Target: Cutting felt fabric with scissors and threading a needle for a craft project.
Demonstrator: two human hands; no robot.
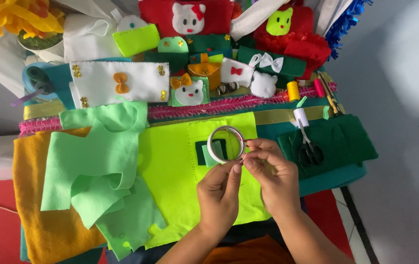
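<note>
Tape roll: a white roll of tape (225, 144) is up off the bright yellow-green felt sheet (170, 171), just at 12 o'clock from the two hands, with both sets of fingers on its lower edge.

Left hand: the left hand (219, 193) comes in from 6 o'clock, thumb and forefinger closed together at the roll's lower rim, pinching what looks like the loose end of the tape; the strip itself is too thin to make out for sure.

Right hand: the right hand (273, 176) steadies the roll from 3 o'clock, fingers (258, 146) curled in and closed on its rim.

Progress: no length of tape is pulled out yet, so I judge the peel to be just starting. Through the ring of the roll a small dark green square (212, 149) with a paler piece on it lies on the yellow-green felt, and nothing shows as taped down.

Left to do: the scissors (309, 149) lie on dark green felt (346, 139) at 3 o'clock, well apart from the hands, so no cutting is in hand.

Around: a crumpled pale green felt piece (97, 166) lies at 9 o'clock over an orange sheet (48, 230); finished felt pouches, including a white one with an orange bow (119, 83), line the bench at 12 o'clock.
</note>
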